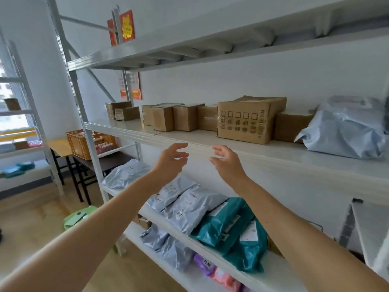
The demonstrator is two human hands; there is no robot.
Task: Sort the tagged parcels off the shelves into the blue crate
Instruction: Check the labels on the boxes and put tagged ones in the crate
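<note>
Left hand point(171, 160), right hand point(226, 163) raised before middle shelf point(273, 152) front edge, fingers loosely spread, empty. Printed cardboard box point(244, 123) sits beyond right fingertips point(219, 149), untouched.

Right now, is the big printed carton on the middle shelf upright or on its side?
On its side: the lettering on the printed carton runs vertically up its front face.

Item 1: your left hand point(171, 162), bare, slim-fingered, just below the middle shelf's front edge point(273, 154).
Item 2: your right hand point(228, 165), bare, slim-fingered, under that same edge.
Items 3 and 4: your left forearm point(94, 224) and right forearm point(294, 224), unsleeved along all their visible length, well below that edge.
</note>
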